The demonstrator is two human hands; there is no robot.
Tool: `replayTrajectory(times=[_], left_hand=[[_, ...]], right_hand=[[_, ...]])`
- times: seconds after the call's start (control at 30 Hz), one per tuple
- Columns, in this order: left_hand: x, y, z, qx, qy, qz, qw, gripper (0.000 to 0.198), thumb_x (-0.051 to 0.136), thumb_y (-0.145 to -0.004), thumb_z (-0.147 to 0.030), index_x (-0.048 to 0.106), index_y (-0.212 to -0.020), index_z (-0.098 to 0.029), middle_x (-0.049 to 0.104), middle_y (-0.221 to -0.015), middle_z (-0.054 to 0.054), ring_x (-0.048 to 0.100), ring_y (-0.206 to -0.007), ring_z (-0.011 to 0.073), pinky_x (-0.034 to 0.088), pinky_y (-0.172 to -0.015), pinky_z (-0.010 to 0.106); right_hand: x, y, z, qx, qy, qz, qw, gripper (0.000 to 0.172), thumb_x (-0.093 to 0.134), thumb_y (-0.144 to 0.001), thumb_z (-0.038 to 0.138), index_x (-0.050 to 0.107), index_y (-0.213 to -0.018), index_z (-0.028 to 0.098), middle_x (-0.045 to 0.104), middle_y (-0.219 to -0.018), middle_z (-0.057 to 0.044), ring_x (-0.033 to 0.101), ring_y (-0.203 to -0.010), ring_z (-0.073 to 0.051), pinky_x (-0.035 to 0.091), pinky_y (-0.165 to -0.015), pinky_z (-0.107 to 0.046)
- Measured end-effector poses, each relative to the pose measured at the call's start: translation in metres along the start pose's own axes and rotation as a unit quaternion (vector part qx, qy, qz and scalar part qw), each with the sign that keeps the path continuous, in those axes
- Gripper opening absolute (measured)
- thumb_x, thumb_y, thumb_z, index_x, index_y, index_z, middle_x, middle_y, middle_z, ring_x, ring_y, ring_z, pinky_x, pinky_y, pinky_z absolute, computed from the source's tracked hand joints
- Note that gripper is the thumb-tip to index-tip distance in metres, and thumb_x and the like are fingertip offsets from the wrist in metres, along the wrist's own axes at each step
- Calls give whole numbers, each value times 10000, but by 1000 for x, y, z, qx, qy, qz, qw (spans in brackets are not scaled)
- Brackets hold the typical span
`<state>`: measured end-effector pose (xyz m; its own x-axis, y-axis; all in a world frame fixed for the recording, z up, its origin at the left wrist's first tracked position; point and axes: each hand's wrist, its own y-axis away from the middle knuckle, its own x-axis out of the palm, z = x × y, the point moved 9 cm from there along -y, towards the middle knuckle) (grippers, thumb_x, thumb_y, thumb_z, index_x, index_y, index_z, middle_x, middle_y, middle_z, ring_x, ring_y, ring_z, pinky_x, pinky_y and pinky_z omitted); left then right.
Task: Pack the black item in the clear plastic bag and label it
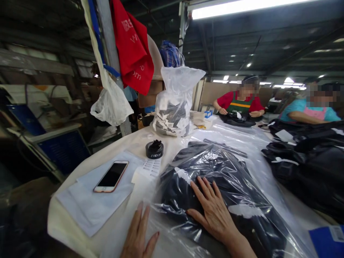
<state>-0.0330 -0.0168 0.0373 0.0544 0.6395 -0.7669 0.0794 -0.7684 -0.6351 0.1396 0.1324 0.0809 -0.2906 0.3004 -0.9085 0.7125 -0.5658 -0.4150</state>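
Note:
A dark folded garment in a clear plastic bag lies on the white table in front of me. My right hand rests flat on the bagged garment, fingers stretched out and spread. My left hand lies flat on the bag's loose open end at the near table edge, fingers extended, holding nothing.
A phone lies on paper sheets at left, beside a label sheet and a black tape roll. A plastic bag of tags stands behind. Dark garments pile at right. Two people work at the far side.

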Motion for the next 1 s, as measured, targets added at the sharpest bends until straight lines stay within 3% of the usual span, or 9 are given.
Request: replayTrajectory(times=[0.07, 0.13, 0.23, 0.33, 0.43, 0.57, 0.7, 0.9, 1.0], left_hand=[[-22, 5, 6, 18, 13, -43, 999, 424, 478, -905, -262, 409, -1307, -143, 584, -1168, 137, 588, -1066, 222, 534, -836, 306], [-49, -3, 14, 11, 7, -114, 993, 305, 554, -875, -256, 503, -1159, -158, 603, -1034, 107, 604, -960, 216, 515, -820, 316], [-66, -31, 20, -5, -31, -179, 983, 413, 588, -857, -334, 477, -1188, -113, 571, -1097, 163, 563, -1026, 284, 488, -844, 408], [-44, -60, 27, -32, -2, -145, 989, 484, 471, -900, -443, 432, -1225, -87, 580, -1071, 177, 588, -972, 289, 528, -765, 426], [-25, -72, 32, -36, 58, -123, 990, 250, 396, -933, -310, 493, -1086, -137, 604, -829, 63, 616, -691, 181, 526, -571, 288], [-37, -67, 32, 7, 86, -110, 990, 174, 374, -924, -153, 525, -849, -197, 582, -760, 7, 609, -694, 123, 509, -644, 210], [-54, -55, 35, 24, 98, -98, 990, 164, 406, -897, -108, 527, -846, -207, 582, -797, 4, 610, -742, 115, 500, -687, 186], [-42, -42, 46, 1, 93, -56, 994, 161, 389, -858, -122, 494, -785, -219, 550, -727, -15, 592, -670, 120, 489, -596, 189], [-47, -41, 49, -9, 77, -29, 997, 143, 384, -840, -140, 493, -794, -220, 544, -709, -19, 582, -616, 121, 480, -526, 196]], right_hand=[[0, 0, 0, -1, 3, -1, 1000, 722, 409, -868, 652, 247, -1464, 277, 292, -1507, -83, 260, -1389, -280, 298, -1085, -569], [1, 0, 0, -2, 4, -1, 1000, 715, 409, -868, 651, 264, -1459, 275, 299, -1505, -84, 260, -1389, -280, 293, -1088, -565], [1, -1, 0, 1, 2, -6, 1000, 699, 412, -871, 643, 292, -1450, 270, 306, -1502, -87, 268, -1386, -280, 282, -1093, -558], [2, -1, -1, 3, -1, -14, 1000, 682, 420, -877, 626, 300, -1447, 270, 315, -1498, -87, 283, -1379, -281, 282, -1093, -551], [2, -1, -2, 0, -4, -15, 1000, 671, 431, -882, 609, 306, -1445, 266, 314, -1499, -86, 291, -1375, -282, 277, -1096, -543], [1, 0, -2, -1, -13, -14, 1000, 647, 434, -897, 576, 298, -1448, 264, 311, -1500, -86, 291, -1376, -280, 286, -1091, -542], [-1, 1, 1, -13, -33, -3, 999, 634, 450, -900, 557, 289, -1449, 284, 313, -1500, -74, 295, -1374, -280, 267, -1102, -544], [0, 0, 5, -22, -51, 19, 998, 681, 460, -875, 602, 288, -1450, 281, 298, -1506, -88, 273, -1382, -287, 243, -1109, -552], [0, -1, 5, -15, -48, 28, 998, 739, 462, -850, 644, 280, -1454, 259, 277, -1512, -107, 246, -1393, -292, 244, -1106, -558]])
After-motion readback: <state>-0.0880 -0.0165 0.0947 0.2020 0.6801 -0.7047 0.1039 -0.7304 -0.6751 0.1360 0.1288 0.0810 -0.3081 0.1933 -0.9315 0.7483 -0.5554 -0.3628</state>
